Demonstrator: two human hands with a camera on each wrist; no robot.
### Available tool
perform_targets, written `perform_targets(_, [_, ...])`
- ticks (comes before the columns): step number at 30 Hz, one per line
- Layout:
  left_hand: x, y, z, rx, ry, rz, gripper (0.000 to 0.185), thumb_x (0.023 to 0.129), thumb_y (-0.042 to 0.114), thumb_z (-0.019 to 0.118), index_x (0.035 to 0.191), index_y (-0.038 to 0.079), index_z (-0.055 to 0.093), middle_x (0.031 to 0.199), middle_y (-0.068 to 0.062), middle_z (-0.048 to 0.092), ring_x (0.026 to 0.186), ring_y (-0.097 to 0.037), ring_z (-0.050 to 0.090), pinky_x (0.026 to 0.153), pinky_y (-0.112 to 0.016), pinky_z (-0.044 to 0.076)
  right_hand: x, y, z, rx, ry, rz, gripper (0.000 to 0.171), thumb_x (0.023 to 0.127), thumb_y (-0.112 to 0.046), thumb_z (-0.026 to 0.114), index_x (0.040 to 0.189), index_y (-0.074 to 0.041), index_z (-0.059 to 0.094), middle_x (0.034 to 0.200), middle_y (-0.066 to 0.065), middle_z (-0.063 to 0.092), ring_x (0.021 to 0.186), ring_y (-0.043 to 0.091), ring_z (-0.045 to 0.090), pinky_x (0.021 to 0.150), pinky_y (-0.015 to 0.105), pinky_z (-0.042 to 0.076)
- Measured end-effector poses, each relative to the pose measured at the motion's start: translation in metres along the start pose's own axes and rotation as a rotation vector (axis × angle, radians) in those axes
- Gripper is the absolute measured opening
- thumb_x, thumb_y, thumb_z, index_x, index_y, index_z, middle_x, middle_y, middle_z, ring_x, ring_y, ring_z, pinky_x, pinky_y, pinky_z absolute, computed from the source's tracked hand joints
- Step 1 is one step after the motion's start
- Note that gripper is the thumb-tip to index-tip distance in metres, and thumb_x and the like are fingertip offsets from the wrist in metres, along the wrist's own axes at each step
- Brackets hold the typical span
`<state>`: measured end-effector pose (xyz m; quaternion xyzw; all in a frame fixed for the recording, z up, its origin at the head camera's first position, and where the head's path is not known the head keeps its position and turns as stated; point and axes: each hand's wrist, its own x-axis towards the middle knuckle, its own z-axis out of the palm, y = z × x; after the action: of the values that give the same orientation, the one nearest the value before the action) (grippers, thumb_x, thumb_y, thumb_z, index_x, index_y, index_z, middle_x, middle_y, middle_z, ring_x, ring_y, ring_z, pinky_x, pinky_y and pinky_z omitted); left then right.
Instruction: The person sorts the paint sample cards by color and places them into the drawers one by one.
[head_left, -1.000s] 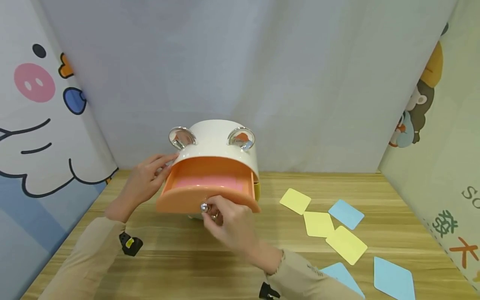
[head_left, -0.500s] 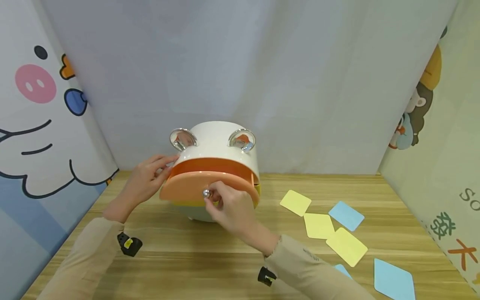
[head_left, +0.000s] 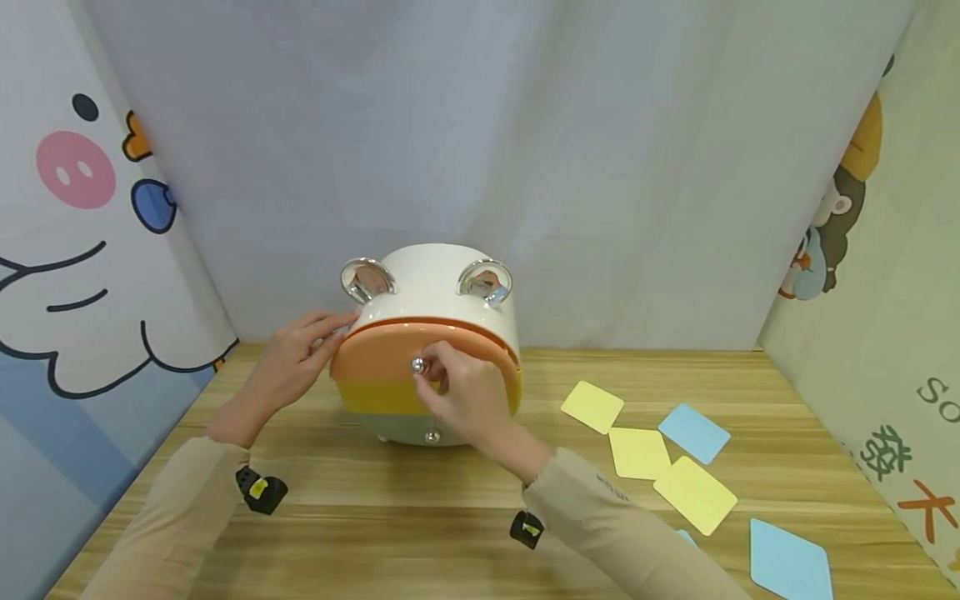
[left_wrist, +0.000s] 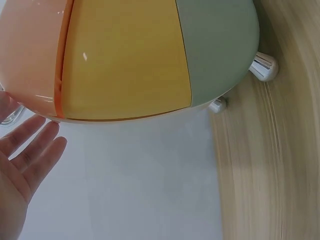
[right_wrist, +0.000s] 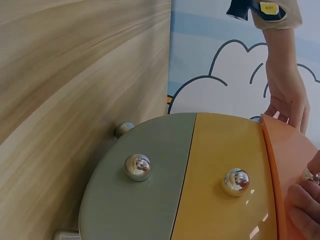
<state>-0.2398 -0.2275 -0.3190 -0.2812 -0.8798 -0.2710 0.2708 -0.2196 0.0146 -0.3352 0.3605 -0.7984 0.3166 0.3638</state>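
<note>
A small white drawer box point(head_left: 431, 279) with two silver ears point(head_left: 485, 282) stands on the wooden table. My right hand point(head_left: 474, 392) pinches the round silver knob point(head_left: 418, 365) of its orange top drawer point(head_left: 375, 354). That drawer's front sits nearly flush, with a narrow gap along its upper edge and its lip slightly proud of the yellow drawer point(left_wrist: 125, 60) below. Lowest is a green drawer point(right_wrist: 137, 207). My left hand point(head_left: 288, 357) rests against the box's left side, fingertips at the edge by the orange front. Its fingers are extended in the left wrist view.
Several yellow cards point(head_left: 637, 452) and blue cards point(head_left: 694, 432) lie on the table point(head_left: 360, 533) to the right. A grey-white curtain point(head_left: 600, 167) hangs behind the box. Printed panels flank both sides. Silver knobs point(right_wrist: 236, 182) jut from the lower drawers, and short silver feet point(left_wrist: 264, 67) support the box.
The orange drawer has slid back into the box, hiding its pink contents, as my right hand moved forward with the knob. My left hand has stayed at the box's side.
</note>
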Motion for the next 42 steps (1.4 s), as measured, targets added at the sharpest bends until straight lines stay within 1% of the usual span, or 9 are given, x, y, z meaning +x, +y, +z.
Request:
perform_targets(8, [-0.002, 0.000, -0.002, -0.020, -0.018, -0.022, 0.029, 0.093, 0.011, 0.052, 0.120, 0.004, 0.059, 0.103, -0.012, 0.060, 0.083, -0.028, 0.061, 0.064, -0.042, 0.054, 0.007, 0.003, 0.001, 0.044, -0.071, 0.118, 0.013, 0.078, -0.010, 0.068, 0.088, -0.008, 0.060, 0.068, -0.002, 0.062, 0.055, 0.005, 0.055, 0.049, 0.010, 0.040])
perform_targets(15, [-0.003, 0.000, -0.002, -0.013, -0.026, -0.031, 0.030, 0.094, 0.012, 0.050, 0.121, 0.003, 0.058, 0.105, -0.013, 0.058, 0.080, -0.028, 0.062, 0.063, -0.042, 0.054, 0.008, 0.003, 0.000, 0.068, -0.099, 0.130, 0.016, 0.078, -0.010, 0.069, 0.090, -0.008, 0.060, 0.071, -0.001, 0.064, 0.057, 0.006, 0.057, 0.051, 0.010, 0.042])
perform_targets(17, [-0.004, 0.000, -0.002, -0.008, -0.027, -0.034, 0.030, 0.093, 0.012, 0.050, 0.122, 0.003, 0.058, 0.105, -0.013, 0.058, 0.079, -0.028, 0.062, 0.063, -0.042, 0.054, 0.005, 0.003, 0.000, 0.092, -0.099, 0.153, 0.019, 0.077, -0.010, 0.069, 0.093, -0.007, 0.058, 0.071, -0.001, 0.064, 0.056, 0.006, 0.057, 0.051, 0.010, 0.043])
perform_targets(20, [-0.004, 0.000, -0.001, 0.005, -0.031, -0.030, 0.030, 0.093, 0.012, 0.051, 0.121, 0.004, 0.058, 0.105, -0.013, 0.058, 0.078, -0.027, 0.062, 0.063, -0.041, 0.054, -0.003, 0.002, 0.000, 0.148, -0.093, 0.218, 0.026, 0.077, -0.008, 0.069, 0.098, -0.005, 0.054, 0.071, 0.000, 0.064, 0.053, 0.007, 0.057, 0.050, 0.011, 0.044])
perform_targets(22, [-0.004, 0.000, -0.001, 0.009, -0.030, -0.025, 0.030, 0.093, 0.012, 0.052, 0.121, 0.003, 0.058, 0.104, -0.012, 0.059, 0.077, -0.027, 0.063, 0.063, -0.040, 0.054, -0.010, 0.001, 0.000, 0.177, -0.089, 0.263, 0.028, 0.076, -0.006, 0.069, 0.098, -0.005, 0.053, 0.071, 0.001, 0.063, 0.053, 0.008, 0.057, 0.050, 0.012, 0.045])
perform_targets(24, [-0.004, 0.001, -0.001, 0.004, -0.031, -0.024, 0.031, 0.092, 0.013, 0.053, 0.121, 0.004, 0.058, 0.104, -0.012, 0.059, 0.077, -0.026, 0.063, 0.064, -0.039, 0.055, -0.017, 0.001, 0.002, 0.182, -0.095, 0.284, 0.027, 0.076, -0.007, 0.070, 0.096, -0.005, 0.054, 0.071, 0.002, 0.063, 0.053, 0.008, 0.058, 0.050, 0.012, 0.046])
perform_targets(31, [-0.003, 0.000, -0.001, -0.007, -0.041, -0.041, 0.032, 0.093, 0.015, 0.053, 0.123, 0.005, 0.057, 0.107, -0.012, 0.058, 0.079, -0.026, 0.063, 0.064, -0.039, 0.055, -0.038, 0.007, 0.013, 0.081, -0.117, 0.245, 0.015, 0.074, -0.013, 0.072, 0.083, -0.007, 0.062, 0.072, 0.001, 0.064, 0.056, 0.008, 0.059, 0.052, 0.012, 0.046])
perform_targets(36, [-0.003, 0.001, -0.001, -0.008, -0.047, -0.048, 0.032, 0.092, 0.015, 0.054, 0.123, 0.005, 0.057, 0.106, -0.012, 0.058, 0.078, -0.026, 0.063, 0.064, -0.038, 0.055, -0.048, 0.012, 0.023, 0.045, -0.138, 0.238, 0.016, 0.074, -0.014, 0.071, 0.086, -0.009, 0.062, 0.073, -0.002, 0.064, 0.058, 0.005, 0.058, 0.053, 0.012, 0.046])
perform_targets(42, [-0.001, 0.002, 0.000, 0.001, -0.043, -0.042, 0.033, 0.091, 0.015, 0.055, 0.122, 0.005, 0.058, 0.105, -0.011, 0.058, 0.076, -0.025, 0.064, 0.063, -0.037, 0.055, -0.050, 0.015, 0.031, 0.036, -0.097, 0.207, 0.015, 0.076, -0.011, 0.069, 0.086, -0.010, 0.059, 0.071, -0.003, 0.064, 0.055, 0.004, 0.055, 0.051, 0.012, 0.044])
